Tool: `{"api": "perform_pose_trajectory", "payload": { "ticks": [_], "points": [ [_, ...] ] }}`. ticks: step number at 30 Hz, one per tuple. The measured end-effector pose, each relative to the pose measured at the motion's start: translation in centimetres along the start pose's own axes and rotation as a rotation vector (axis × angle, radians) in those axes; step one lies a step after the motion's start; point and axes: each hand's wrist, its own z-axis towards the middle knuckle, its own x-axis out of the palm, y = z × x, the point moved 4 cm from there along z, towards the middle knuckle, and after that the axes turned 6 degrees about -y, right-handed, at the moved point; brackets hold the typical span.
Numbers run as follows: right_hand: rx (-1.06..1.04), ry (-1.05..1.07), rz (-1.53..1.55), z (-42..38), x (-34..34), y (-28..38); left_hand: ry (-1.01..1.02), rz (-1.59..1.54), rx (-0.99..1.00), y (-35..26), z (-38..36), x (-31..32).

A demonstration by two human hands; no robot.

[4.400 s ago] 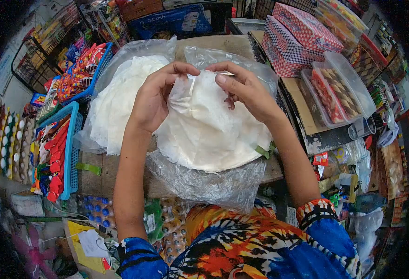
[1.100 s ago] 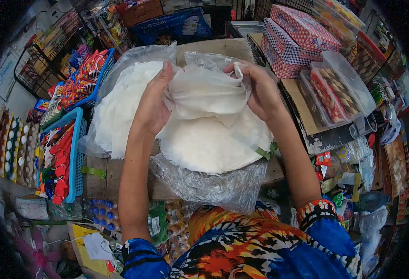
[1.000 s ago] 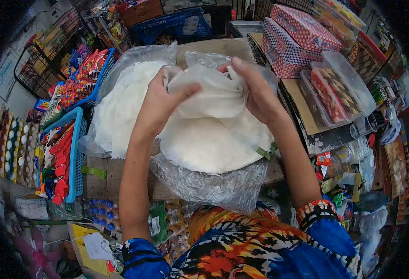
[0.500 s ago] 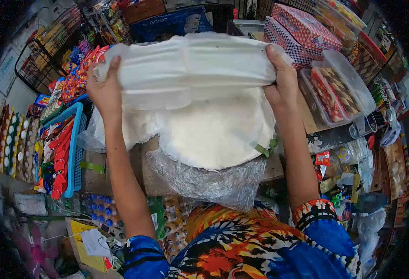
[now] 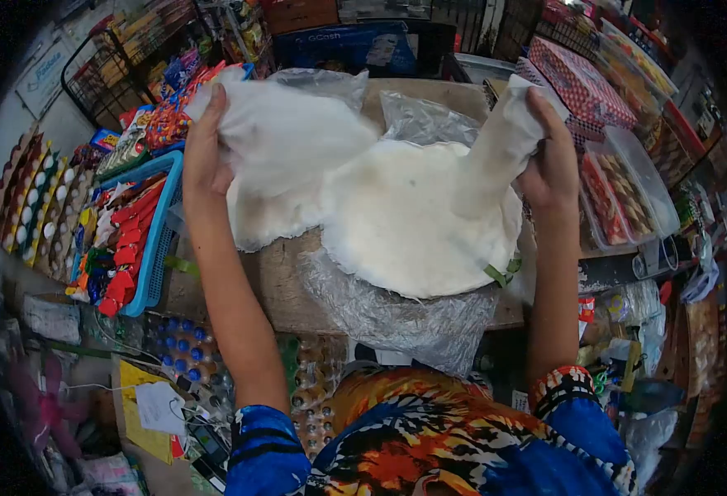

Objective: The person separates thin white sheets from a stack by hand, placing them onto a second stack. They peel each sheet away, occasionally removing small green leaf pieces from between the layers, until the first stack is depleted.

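head view: left hand (image 5: 206, 153) grips a thin sheet (image 5: 285, 128), right hand (image 5: 555, 157) a curled piece (image 5: 502, 136). held only at outer edges, both could droop, crease or tear.

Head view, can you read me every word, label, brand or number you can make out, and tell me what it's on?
"GCash", on the blue sign.
Too blurred to read: the wall poster.
Too small to read: the snack packets.
No text: the thin white sheets.
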Motion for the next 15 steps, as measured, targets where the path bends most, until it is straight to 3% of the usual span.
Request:
{"api": "perform_pose_trajectory", "payload": {
  "ticks": [5,7,8,10,15],
  "points": [
    [0.135,0.107,-0.052,-0.2,3.4,-0.8,-0.062,0.148,0.013,2.9,3.1,-5.2],
    [0.240,0.174,-0.195,-0.6,5.4,-2.5,-0.376,1.061,0.168,4.5,4.5,-9.7],
    [0.311,0.246,-0.276,-0.6,6.3,-3.5,-0.387,1.059,0.170,5.7,4.6,-10.6],
    [0.383,0.409,-0.245,-0.7,9.6,-5.7,-0.579,1.396,0.416,5.9,4.5,-11.3],
    [0.372,0.678,-0.015,0.9,20.4,-7.7,-0.578,1.099,0.663,2.6,4.0,-9.1]
  ]
}}
